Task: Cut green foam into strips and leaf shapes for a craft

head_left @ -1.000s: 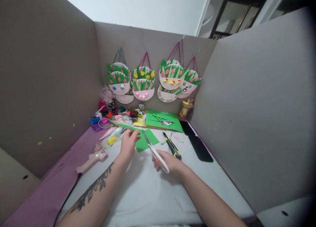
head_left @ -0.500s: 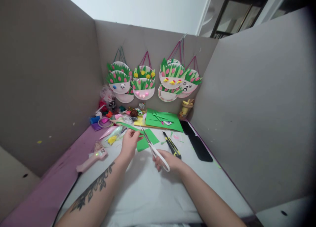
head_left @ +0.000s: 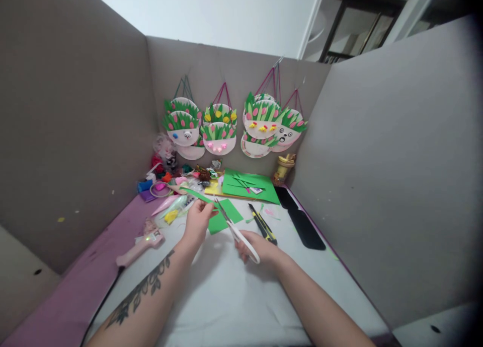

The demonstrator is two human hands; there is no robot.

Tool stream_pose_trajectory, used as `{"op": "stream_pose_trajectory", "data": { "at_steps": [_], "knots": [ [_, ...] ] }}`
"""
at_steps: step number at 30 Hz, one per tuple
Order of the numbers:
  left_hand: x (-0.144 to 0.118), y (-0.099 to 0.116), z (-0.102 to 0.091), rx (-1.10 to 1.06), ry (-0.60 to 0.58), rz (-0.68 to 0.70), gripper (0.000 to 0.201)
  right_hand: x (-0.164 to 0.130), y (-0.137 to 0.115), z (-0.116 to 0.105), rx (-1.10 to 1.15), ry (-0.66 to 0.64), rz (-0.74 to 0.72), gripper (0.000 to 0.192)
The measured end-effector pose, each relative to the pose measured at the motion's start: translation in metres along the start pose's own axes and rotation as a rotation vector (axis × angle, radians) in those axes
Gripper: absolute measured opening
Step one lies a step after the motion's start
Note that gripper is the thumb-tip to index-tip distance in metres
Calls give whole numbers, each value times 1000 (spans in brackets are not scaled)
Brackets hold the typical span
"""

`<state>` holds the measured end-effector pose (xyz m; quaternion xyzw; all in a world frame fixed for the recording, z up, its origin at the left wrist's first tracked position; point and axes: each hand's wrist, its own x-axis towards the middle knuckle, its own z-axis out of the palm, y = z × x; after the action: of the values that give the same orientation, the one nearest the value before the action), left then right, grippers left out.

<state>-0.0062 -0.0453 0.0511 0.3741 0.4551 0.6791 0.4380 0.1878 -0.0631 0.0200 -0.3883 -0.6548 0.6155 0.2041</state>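
My left hand (head_left: 199, 217) pinches a narrow green paper strip (head_left: 196, 194), whose long end sticks out to the upper left. In my right hand (head_left: 252, 245) is a pair of white-handled scissors (head_left: 237, 232), its fingers closed around the handles. The blades point up and left and are slightly apart, with their tips close to my left fingertips. Whether the blades touch the strip I cannot tell. Under the blades a green paper piece (head_left: 231, 212) lies flat on the white table cover.
A yellow-black box cutter (head_left: 261, 224) lies right of the scissors, near two black slabs (head_left: 306, 229). Green sheets (head_left: 241, 187) with thin strips lie behind. At left are a pink glue gun (head_left: 139, 249) and mixed craft supplies (head_left: 173, 186). Paper-plate baskets (head_left: 221, 135) hang on the back wall.
Both hands stay almost in the same place, still holding the strip and the scissors. The view has tilted very slightly, so the back wall sits a little lower.
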Motion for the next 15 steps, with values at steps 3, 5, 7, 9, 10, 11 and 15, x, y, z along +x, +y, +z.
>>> {"op": "stream_pose_trajectory", "data": {
  "at_steps": [3,5,7,9,10,11,15],
  "knots": [
    [2,0,-2,-2,-23,-3,25,0,1,-2,-60,26,-30,16],
    [3,-1,-3,-6,-44,-15,28,0,2,-3,-77,36,-36,15],
    [5,-2,-3,-11,-63,-33,31,0,2,-4,-79,37,-39,15],
    [6,-2,-4,-15,-75,-47,31,0,1,-5,-81,32,-51,16],
    [6,-2,-4,-14,-80,-53,32,0,1,-6,-84,29,-56,17],
    [7,-2,-4,-12,-82,-58,32,0,1,-6,-90,28,-56,17],
    [7,-2,-5,-2,-102,-70,33,-1,2,-10,-127,27,-53,15]
  ]
}}
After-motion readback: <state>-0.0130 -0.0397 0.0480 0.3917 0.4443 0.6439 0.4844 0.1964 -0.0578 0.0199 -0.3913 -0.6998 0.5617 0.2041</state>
